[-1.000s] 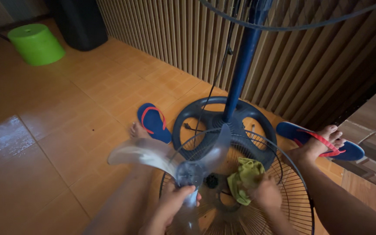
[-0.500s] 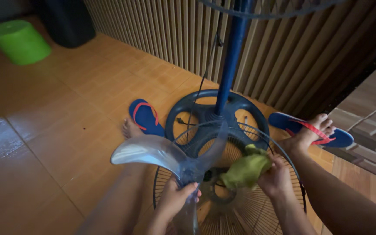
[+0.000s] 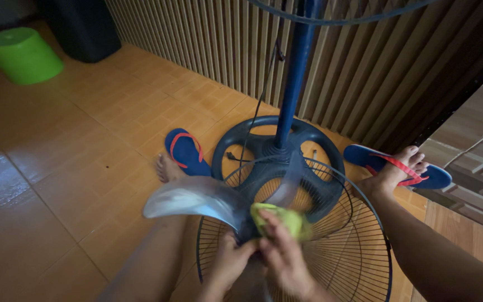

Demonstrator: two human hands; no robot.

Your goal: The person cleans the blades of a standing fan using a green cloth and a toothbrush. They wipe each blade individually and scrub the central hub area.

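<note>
Open tiled floor (image 3: 57,162) flanks fan blade (image 3: 191,199) leftward.

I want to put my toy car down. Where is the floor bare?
Bare tiles spread left of the leg, between the green stool and the blue sandal. It is crowded around the fan base, the grille and both hands.

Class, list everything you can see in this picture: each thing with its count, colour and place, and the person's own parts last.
Fan blade: one, clear, bottom centre, above the grille.
Cloth: one, yellow-green, on the blade hub.
Wire grille: one, dark, on the floor.
Fan stand: one, blue, round base behind the grille.
Flip-flops: two, blue with red straps, either side of the base.
Stool: one, green, top left.
Left hand: at the hub.
Right hand: on the cloth.
</note>
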